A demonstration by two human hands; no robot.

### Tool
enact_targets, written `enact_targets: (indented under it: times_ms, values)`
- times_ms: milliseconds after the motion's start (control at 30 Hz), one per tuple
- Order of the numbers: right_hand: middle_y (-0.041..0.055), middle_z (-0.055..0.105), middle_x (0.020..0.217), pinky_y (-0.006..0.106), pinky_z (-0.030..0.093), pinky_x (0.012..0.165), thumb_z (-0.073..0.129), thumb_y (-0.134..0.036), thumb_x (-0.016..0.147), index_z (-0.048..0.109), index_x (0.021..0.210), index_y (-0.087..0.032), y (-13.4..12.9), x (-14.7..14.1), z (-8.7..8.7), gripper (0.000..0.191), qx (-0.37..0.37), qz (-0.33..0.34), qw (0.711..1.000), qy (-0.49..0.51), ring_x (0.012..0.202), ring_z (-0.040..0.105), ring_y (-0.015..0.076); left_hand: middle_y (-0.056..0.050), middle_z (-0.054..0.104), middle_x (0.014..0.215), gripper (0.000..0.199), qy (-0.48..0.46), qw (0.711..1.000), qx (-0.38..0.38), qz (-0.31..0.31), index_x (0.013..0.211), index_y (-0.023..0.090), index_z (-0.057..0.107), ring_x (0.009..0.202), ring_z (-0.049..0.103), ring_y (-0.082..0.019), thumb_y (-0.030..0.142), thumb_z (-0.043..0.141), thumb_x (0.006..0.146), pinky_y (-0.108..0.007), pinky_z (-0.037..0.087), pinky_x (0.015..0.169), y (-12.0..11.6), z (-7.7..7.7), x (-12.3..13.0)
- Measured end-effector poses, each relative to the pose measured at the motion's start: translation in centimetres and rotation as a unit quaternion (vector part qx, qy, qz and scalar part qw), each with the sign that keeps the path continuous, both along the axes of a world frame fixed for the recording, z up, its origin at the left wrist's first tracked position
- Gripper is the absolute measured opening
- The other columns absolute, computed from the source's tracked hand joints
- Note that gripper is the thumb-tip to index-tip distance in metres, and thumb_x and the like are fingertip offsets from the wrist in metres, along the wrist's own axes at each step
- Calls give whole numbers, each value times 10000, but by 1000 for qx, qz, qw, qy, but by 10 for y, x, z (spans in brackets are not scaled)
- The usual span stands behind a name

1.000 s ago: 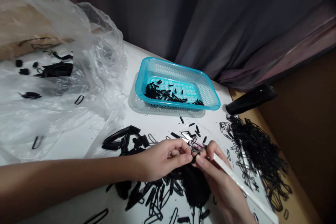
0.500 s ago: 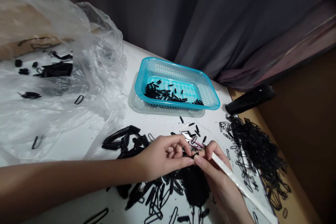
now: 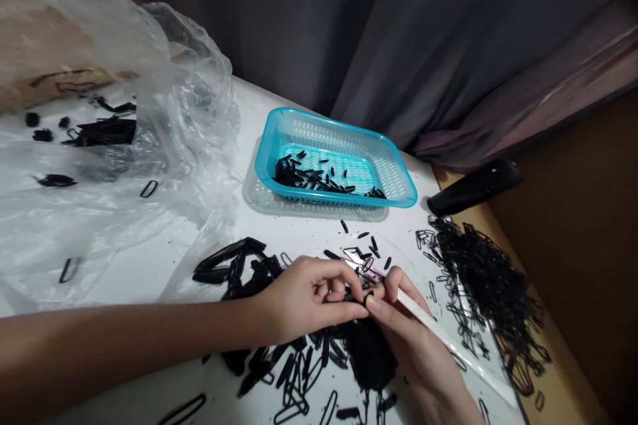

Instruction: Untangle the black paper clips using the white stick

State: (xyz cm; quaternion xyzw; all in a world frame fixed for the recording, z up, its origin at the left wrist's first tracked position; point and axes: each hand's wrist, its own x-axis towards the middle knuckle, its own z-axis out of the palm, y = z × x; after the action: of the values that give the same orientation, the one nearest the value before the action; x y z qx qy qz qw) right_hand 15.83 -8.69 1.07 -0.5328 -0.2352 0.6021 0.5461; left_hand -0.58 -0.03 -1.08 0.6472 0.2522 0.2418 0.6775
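My left hand [image 3: 319, 295] comes in from the left, thumb and forefinger closed at the tips on a small black piece [image 3: 369, 294]. Right against it, the thumb and forefinger of my right hand [image 3: 411, 319] pinch the same piece, mostly hidden by the fingertips. Also lodged in my right hand is a slim tool with a long white handle [image 3: 463, 355] and a pointed metal tip that faces away to the upper left; its exact kind is unclear. Beneath both hands lies a heap of black rubbery strips and loops [image 3: 299, 372].
Beyond the hands stands a blue perforated basket [image 3: 406, 196] holding small black pieces. Clear plastic sheeting [image 3: 194, 126] covers the left side. A tangled pile of thin black loops [image 3: 493, 292] lies at the right table edge, near a black cylindrical object [image 3: 473, 187].
The white-handled tool has shifted slightly down in my right hand, and its tip shows a little more. My pinching fingers stay almost in place.
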Motion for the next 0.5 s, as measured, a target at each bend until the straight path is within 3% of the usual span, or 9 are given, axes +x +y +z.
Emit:
enact_targets:
  times_ms: [267,500]
  values:
    - [-53,621,665,206,412,667,841,-223,700,452,698,-213,-1,0,-4,390,5,11,1000,20,650,524,107,94,351,554,112,-7,999,10,-31,776,160,617,506,298,-68,246,675,819,-195,240,473,-1,0,0]
    - [-55,574,664,209,438,655,833,-235,702,431,690,-222,3,-1,-6,403,1,-13,996,88,662,553,119,96,298,572,130,0,994,109,-31,809,184,560,507,279,-75,280,591,891,-194,256,482,-6,-3,-3]
